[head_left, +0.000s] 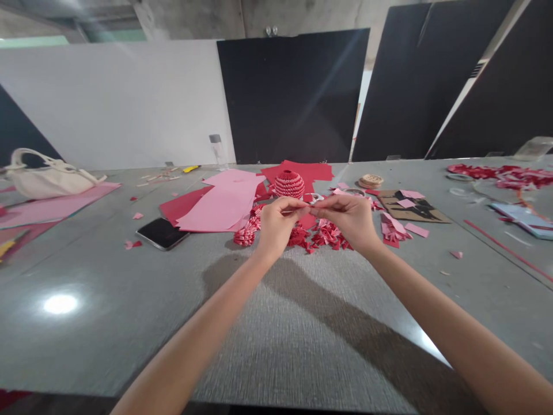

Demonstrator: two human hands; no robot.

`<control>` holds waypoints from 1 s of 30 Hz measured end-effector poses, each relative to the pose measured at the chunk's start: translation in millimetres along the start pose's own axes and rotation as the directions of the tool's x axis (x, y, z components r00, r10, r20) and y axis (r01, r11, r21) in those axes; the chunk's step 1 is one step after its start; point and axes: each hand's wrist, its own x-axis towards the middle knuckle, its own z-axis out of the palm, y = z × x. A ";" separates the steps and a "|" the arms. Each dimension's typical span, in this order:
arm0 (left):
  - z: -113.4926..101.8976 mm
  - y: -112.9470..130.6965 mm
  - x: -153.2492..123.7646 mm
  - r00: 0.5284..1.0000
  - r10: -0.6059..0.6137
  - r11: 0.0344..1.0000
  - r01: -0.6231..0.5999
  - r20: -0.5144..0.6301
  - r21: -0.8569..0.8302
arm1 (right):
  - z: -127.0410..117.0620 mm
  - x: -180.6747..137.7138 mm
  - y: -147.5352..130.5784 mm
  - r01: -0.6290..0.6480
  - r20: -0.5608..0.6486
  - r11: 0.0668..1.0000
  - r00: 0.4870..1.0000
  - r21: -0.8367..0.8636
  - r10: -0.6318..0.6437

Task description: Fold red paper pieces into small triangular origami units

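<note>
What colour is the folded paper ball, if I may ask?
The ball is red and pink, head view.

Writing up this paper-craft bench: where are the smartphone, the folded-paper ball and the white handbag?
Smartphone [162, 233], head view, middle of its dark screen.
Folded-paper ball [289, 185], head view, its red side.
White handbag [47, 181], head view, middle of its body.

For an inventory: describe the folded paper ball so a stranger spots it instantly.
On the grey table, look just beyond the left hand and right hand. There, on a red paper sheet, sits a folded paper ball striped red and pink, the only rounded form among flat sheets and scraps.
</note>
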 end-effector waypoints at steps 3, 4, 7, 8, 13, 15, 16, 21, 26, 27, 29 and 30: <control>2.8 1.3 1.1 1.000 -0.006 1.000 0.006 -0.010 0.008 | -0.8 1.6 0.1 -0.027 0.028 0.999 0.999 0.038 0.026; 3.9 1.5 1.5 0.999 -0.017 1.000 0.017 -0.029 0.009 | -0.8 2.1 0.6 -0.042 0.041 0.997 0.998 0.066 0.039; 6.8 1.5 3.3 0.994 -0.045 0.999 0.045 -0.095 -0.006 | -0.5 2.8 3.0 -0.117 0.084 0.969 0.991 0.217 0.101; 7.4 1.7 3.8 0.993 -0.048 0.999 0.047 -0.109 -0.008 | -0.5 3.0 3.8 -0.149 0.104 0.950 0.987 0.274 0.125; 9.5 3.7 3.6 0.993 0.003 0.996 0.008 -0.122 0.094 | -2.7 8.1 5.1 -0.226 0.206 0.944 0.962 0.241 0.177; 10.9 3.9 2.7 0.990 0.063 0.986 -0.043 -0.123 0.160 | -3.6 13.0 3.3 -0.204 0.210 0.971 0.962 0.127 0.174; 11.6 3.9 2.3 0.987 0.102 0.978 -0.077 -0.123 0.193 | -3.9 15.8 1.9 -0.191 0.221 0.979 0.960 0.075 0.171; 12.6 4.9 1.4 0.962 0.242 0.931 -0.194 -0.124 0.308 | -5.8 27.7 -7.5 -0.101 0.299 0.988 0.945 -0.121 0.133; 9.7 6.6 3.1 0.980 0.153 0.967 -0.121 -0.127 0.225 | -9.4 32.1 -9.5 -0.127 0.341 0.979 0.924 -0.157 0.175; 8.9 6.5 4.5 0.985 0.121 0.976 -0.095 -0.126 0.197 | -9.6 32.5 -8.8 -0.131 0.342 0.979 0.922 -0.158 0.179; 7.4 6.0 8.6 0.991 0.079 0.985 -0.060 -0.110 0.164 | -9.4 33.3 -7.3 -0.140 0.334 0.978 0.924 -0.157 0.185; 6.6 5.5 11.0 0.993 0.077 0.985 -0.060 -0.095 0.163 | -9.0 33.6 -6.6 -0.145 0.327 0.978 0.926 -0.152 0.188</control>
